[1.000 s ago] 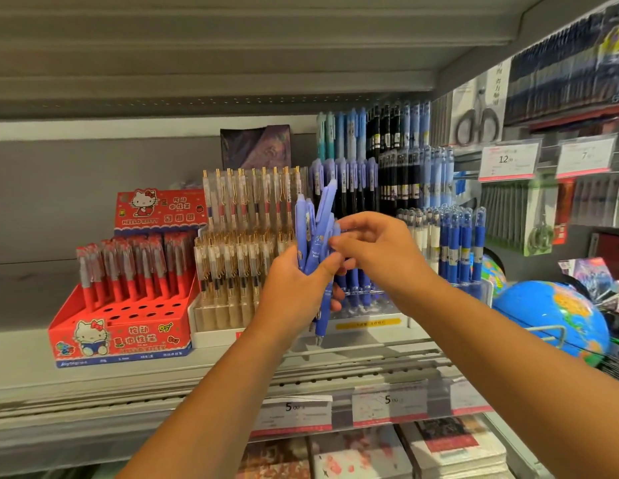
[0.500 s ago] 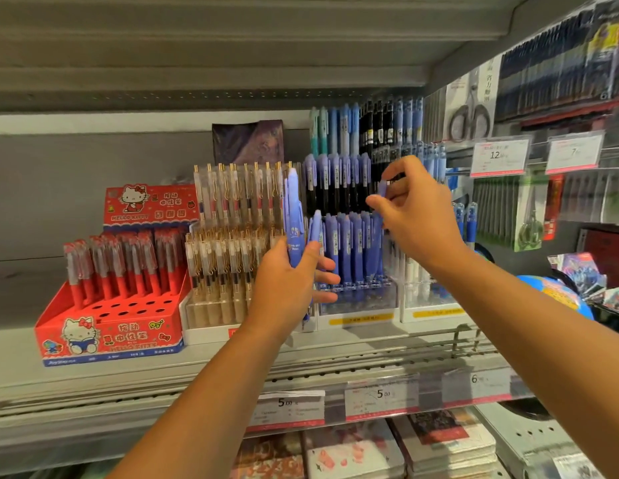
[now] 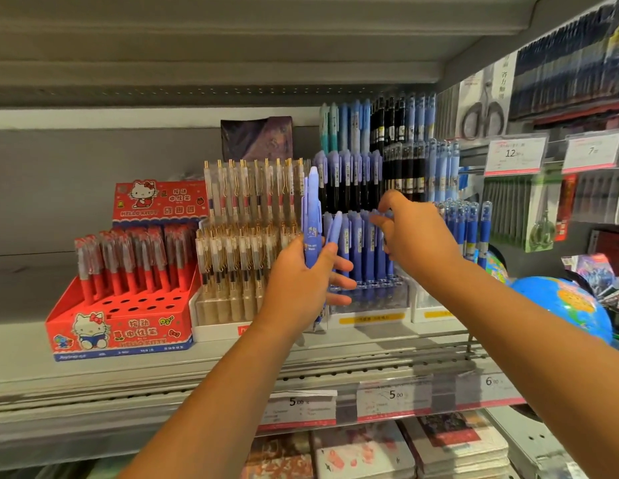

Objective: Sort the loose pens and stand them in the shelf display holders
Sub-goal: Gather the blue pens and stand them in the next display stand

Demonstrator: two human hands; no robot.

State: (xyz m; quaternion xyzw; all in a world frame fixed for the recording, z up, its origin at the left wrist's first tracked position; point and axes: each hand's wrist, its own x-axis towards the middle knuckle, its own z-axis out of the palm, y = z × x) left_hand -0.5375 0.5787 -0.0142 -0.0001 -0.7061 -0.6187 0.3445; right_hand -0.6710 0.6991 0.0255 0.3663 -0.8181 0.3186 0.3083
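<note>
We look through one wide-angle camera worn on the head, facing forward and slightly down into a shop shelf (image 3: pixel 21 340). It sits near. Both forearms run in from the bottom edge, and the left hand (image 3: pixel 299 281) with its blue pens (image 3: pixel 311 216) and the right hand (image 3: pixel 415 233) fill mid-frame before the pen holders (image 3: pixel 370 299). The wide lens also takes in the upper shelf's underside (image 3: pixel 232 46) above, and price labels (image 3: pixel 394 399) and notebooks (image 3: pixel 453 447) below.
</note>
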